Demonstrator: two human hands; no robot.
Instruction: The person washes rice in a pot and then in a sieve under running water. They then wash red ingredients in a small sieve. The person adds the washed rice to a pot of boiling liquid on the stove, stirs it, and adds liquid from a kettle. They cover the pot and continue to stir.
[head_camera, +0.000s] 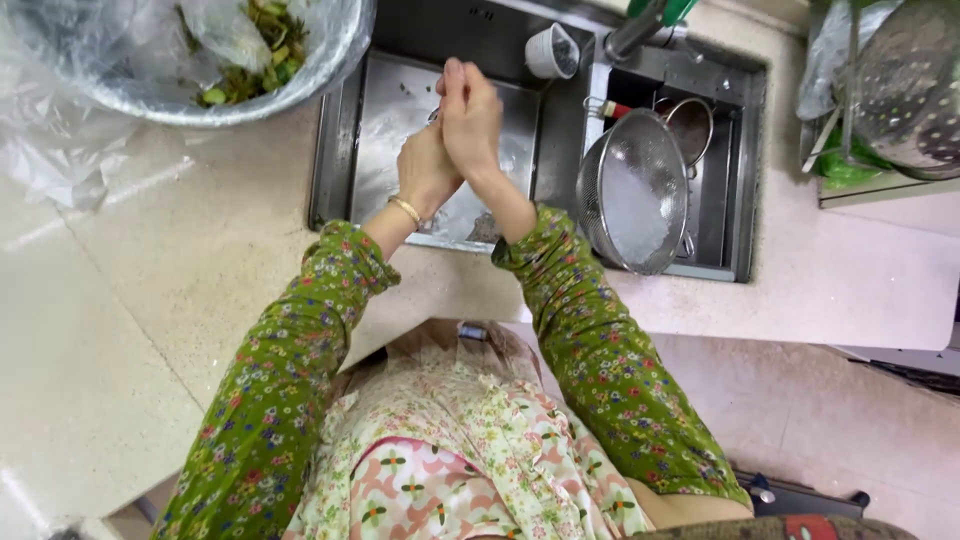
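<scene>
1. We press our left hand (425, 170) and right hand (470, 115) together, palm to palm, over the steel sink basin (400, 110); whether anything is grasped between them we cannot tell.
2. Just right of our hands, a round metal mesh strainer (633, 195) leans in the sink's other compartment.
3. The plastic-lined metal bowl (330, 60) on the pale stone counter (200, 260) holds chopped green vegetable scraps (260, 50).

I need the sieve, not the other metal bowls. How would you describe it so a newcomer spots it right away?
Start at the steel double sink set in the pale stone counter, where the two hands are pressed together over the left basin. In the right basin, a round fine-mesh metal strainer leans tilted on the front rim. Unlike the perforated colander at far right, it is woven mesh.
</scene>
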